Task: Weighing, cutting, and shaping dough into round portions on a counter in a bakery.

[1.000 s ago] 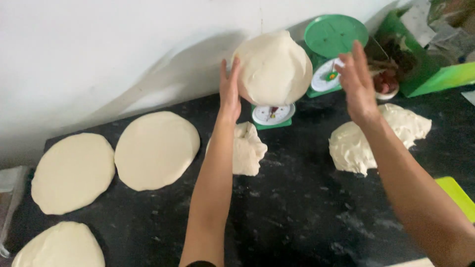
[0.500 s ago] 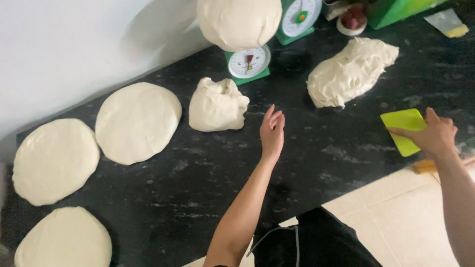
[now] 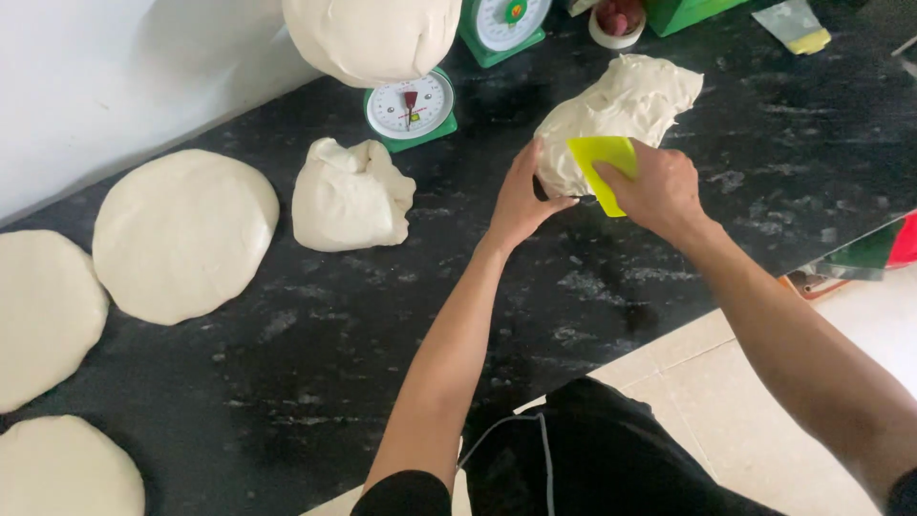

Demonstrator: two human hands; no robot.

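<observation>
The right hand grips a yellow scraper against the large dough mass; the left hand, fingers open, touches that dough's near edge

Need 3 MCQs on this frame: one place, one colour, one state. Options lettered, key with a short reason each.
1. Where does the yellow scraper sit?
A. on the floor
B. against the rough dough mass
C. on the scale

2. What colour is the body of the near scale?
A. green
B. red
C. blue

3. What is on the near scale's pan?
A. nothing
B. a bowl
C. a dough ball

Key: B, the right hand holds the scraper at that dough's near edge, with the left hand beside it; A, its base shows green around the white dial; C, a smooth pale ball sits above the dial.
</observation>
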